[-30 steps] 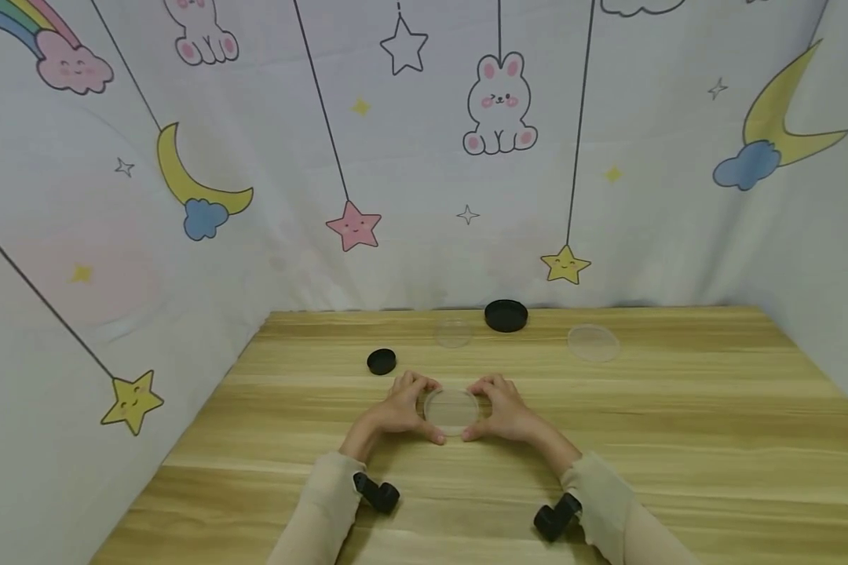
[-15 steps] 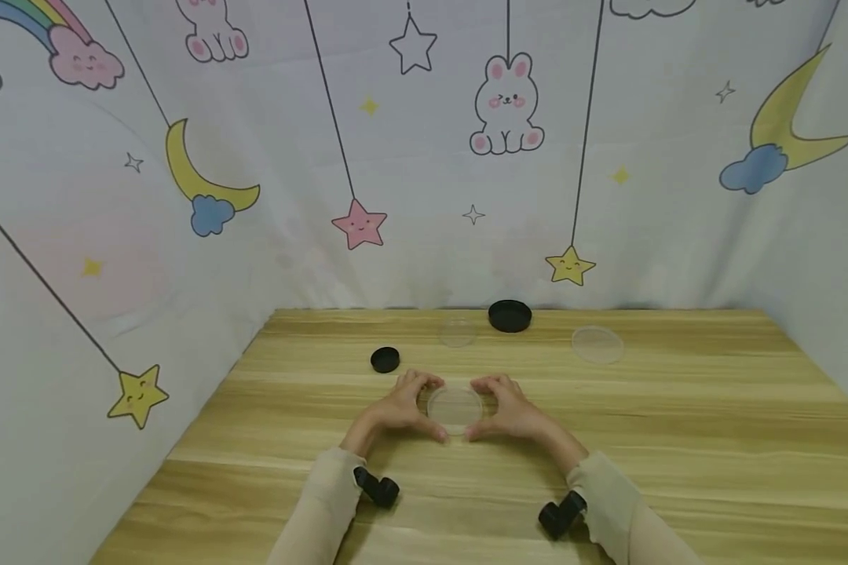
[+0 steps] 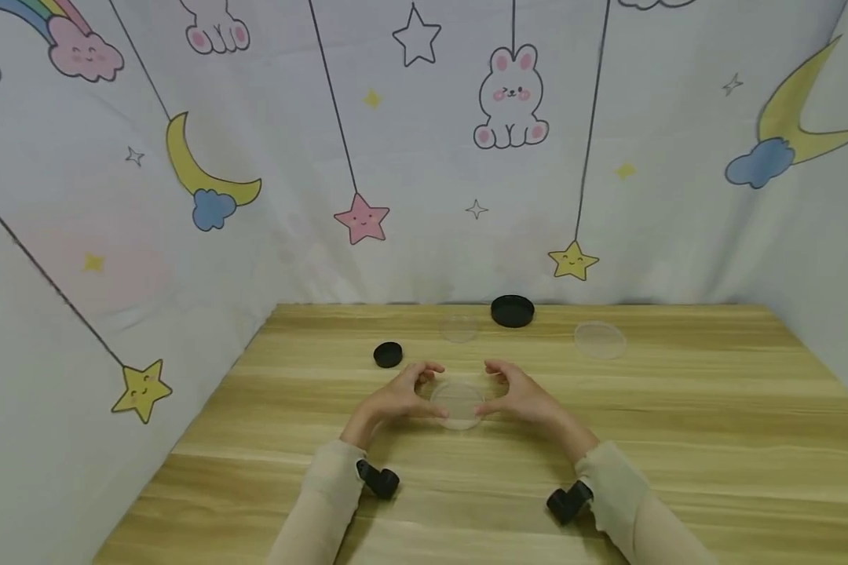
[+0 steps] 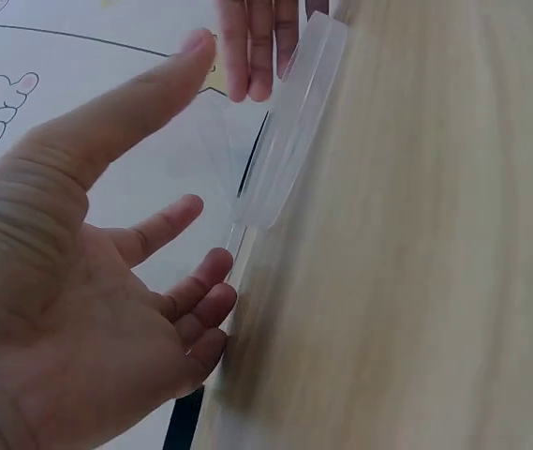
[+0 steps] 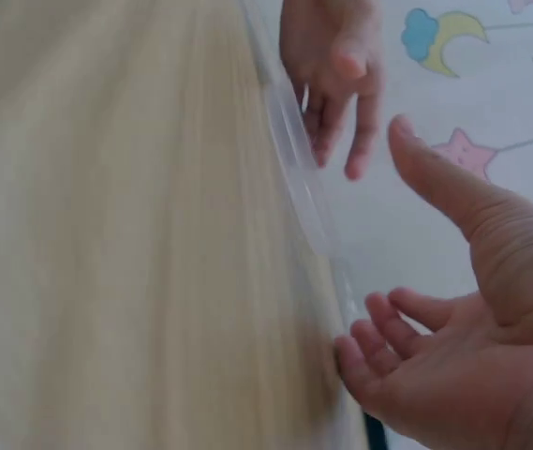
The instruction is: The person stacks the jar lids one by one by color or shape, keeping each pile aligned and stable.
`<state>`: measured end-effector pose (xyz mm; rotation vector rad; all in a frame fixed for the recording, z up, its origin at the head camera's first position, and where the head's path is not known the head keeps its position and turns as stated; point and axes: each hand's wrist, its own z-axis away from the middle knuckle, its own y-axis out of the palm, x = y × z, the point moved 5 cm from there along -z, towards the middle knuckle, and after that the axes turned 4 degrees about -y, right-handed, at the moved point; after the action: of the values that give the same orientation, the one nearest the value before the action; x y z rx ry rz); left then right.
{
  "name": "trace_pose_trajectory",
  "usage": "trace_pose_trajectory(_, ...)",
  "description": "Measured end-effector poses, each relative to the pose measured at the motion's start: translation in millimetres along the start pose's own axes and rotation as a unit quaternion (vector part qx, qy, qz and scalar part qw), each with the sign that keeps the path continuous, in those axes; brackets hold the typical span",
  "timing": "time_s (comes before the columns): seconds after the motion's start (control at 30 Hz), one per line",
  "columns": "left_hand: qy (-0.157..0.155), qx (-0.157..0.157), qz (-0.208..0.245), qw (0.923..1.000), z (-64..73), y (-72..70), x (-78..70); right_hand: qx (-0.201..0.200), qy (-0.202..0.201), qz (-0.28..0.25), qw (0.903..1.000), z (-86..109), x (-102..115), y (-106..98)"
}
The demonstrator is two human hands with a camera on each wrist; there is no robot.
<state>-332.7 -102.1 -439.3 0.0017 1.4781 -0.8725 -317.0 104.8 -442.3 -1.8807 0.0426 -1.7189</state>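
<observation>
My left hand [image 3: 404,394] is spread wide, thumb well apart from the fingers, and it holds nothing. My right hand [image 3: 526,396] mirrors it on the other side, thumb and fingers wide apart too, with nothing in its grasp. Between them a clear round dish [image 3: 458,406] lies flat on the wooden surface [image 3: 459,502]. From the head view my two thumbs overlap its near side, but both wrist views show a gap between each thumb and the dish. My fingers curve loosely round beyond its far side, low over the wood; the wrist views are blurred there, so I can't fairly say whether any fingertip touches the surface.

Just beyond my left hand sits a small black cap [image 3: 388,355]. Farther back, nearly in line with the dish, a faint transparent disc [image 3: 459,328] lies on the wood, and to its right, near the back edge, is a larger black cap [image 3: 512,311]. Right of that, well apart from my right hand, lies another clear disc [image 3: 600,340]. My pale sleeves [image 3: 330,479] end at the forearms, each with a small black camera [image 3: 379,479] strapped on. Behind everything hangs a white cloth [image 3: 424,141] printed with stars, moons and rabbits.
</observation>
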Motion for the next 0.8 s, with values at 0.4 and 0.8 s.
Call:
trace_pose_trajectory(0.4, -0.001, -0.039, 0.055, 0.9977, -14.0, -1.0, -44.2, -0.063, 0.018, -0.044, 0.9968, -3.0, 3.1, -42.2)
trace_pose_trajectory(0.8, 0.075, -0.061, 0.092, 0.9911, -61.6, 51.9, -114.7, -0.105, 0.023, 0.004, 0.9942, 16.0, -2.8, -105.7)
